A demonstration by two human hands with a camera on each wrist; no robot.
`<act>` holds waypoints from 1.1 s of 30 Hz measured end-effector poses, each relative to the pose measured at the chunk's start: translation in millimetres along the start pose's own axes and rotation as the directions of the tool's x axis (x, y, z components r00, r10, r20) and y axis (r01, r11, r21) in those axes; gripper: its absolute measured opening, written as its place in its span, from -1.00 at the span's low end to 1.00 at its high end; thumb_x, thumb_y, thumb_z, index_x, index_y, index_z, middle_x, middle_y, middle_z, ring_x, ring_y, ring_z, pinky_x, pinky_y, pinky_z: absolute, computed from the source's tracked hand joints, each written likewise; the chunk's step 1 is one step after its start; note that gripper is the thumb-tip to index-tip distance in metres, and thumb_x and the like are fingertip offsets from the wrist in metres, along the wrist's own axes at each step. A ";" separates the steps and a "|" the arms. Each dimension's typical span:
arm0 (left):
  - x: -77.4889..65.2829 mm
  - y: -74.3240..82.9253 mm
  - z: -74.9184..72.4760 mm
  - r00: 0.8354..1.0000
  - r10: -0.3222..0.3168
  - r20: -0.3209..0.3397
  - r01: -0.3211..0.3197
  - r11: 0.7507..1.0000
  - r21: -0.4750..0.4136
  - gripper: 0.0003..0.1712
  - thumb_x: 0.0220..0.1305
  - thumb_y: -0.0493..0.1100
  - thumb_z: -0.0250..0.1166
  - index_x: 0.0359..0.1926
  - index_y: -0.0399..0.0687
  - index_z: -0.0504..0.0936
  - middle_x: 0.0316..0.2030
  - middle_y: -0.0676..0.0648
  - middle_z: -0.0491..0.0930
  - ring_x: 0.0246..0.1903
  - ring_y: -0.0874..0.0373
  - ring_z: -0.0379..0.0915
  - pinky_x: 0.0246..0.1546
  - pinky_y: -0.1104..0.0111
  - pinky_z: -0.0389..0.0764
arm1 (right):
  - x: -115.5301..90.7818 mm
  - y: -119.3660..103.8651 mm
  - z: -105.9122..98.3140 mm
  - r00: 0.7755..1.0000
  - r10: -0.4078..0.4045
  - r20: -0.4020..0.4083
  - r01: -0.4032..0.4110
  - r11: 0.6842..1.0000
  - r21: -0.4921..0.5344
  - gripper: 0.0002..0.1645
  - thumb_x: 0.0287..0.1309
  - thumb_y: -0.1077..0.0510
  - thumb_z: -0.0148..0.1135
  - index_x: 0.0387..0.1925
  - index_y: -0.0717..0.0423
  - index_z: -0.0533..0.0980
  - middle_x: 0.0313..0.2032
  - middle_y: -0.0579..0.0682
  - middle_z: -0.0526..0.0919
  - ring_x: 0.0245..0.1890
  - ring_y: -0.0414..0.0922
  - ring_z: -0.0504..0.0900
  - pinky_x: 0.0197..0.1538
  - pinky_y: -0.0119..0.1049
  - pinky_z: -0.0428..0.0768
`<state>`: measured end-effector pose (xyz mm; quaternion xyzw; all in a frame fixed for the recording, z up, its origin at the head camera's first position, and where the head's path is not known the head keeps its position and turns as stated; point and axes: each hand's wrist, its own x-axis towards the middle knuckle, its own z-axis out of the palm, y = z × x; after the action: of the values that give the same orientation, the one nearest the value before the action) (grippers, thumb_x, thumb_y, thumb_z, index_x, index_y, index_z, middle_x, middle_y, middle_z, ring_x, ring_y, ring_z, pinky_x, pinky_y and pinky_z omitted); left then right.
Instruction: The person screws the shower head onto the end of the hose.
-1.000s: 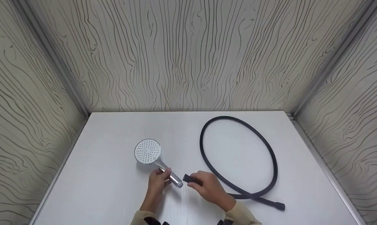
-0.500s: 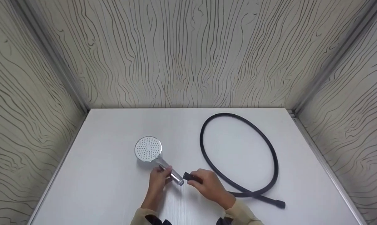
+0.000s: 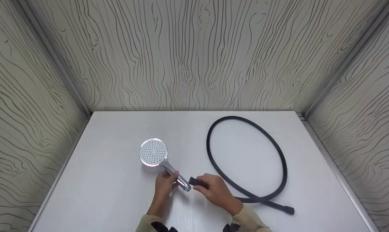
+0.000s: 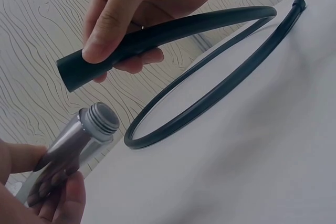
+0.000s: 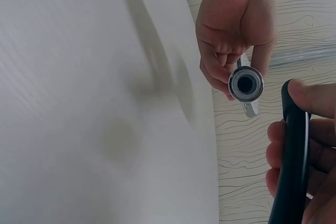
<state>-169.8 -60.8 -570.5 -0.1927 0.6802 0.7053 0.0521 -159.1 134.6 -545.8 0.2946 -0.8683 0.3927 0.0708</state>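
Note:
My left hand [image 3: 164, 186] grips the chrome handle of a shower head [image 3: 153, 152], whose round, dotted spray face points up. The threaded end [image 4: 103, 118] of that handle shows bare in the left wrist view. In my right hand [image 3: 216, 190] is one end of a black shower hose [image 4: 79, 71], pinched between thumb and fingers. The hose's end fitting stands just beside the threaded end, with a gap between them in both wrist views. From the right wrist view I look straight into the handle's round opening [image 5: 245, 84].
The rest of the black hose lies in a large loop on the right of the white table [image 3: 117, 135]. Its other end fitting [image 3: 289, 210] rests near the front right. Wood-patterned panels [image 3: 194, 58] enclose the back and both sides.
The shower head has shifted slightly, its threaded end moving a little right and up toward the hose end. The right hand keeps its hold on the hose and has barely moved.

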 end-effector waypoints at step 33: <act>1.0 -8.4 -3.9 0.998 -0.065 0.020 0.065 0.998 -0.023 -0.37 0.38 -0.05 0.18 0.22 -0.47 0.26 0.08 -0.39 0.50 0.08 -0.16 0.54 0.17 0.11 0.59 | -12.1 8.1 6.9 0.981 0.143 0.130 -0.153 0.985 0.075 -0.73 0.22 -0.08 0.27 -0.30 0.02 0.68 -0.54 -0.19 0.57 -0.54 -0.45 0.36 -0.46 -0.57 0.44</act>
<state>-167.1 -64.2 -578.8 -0.2086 0.6646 0.7131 0.0792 -153.0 139.3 -560.0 0.2557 -0.8732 0.4141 -0.0251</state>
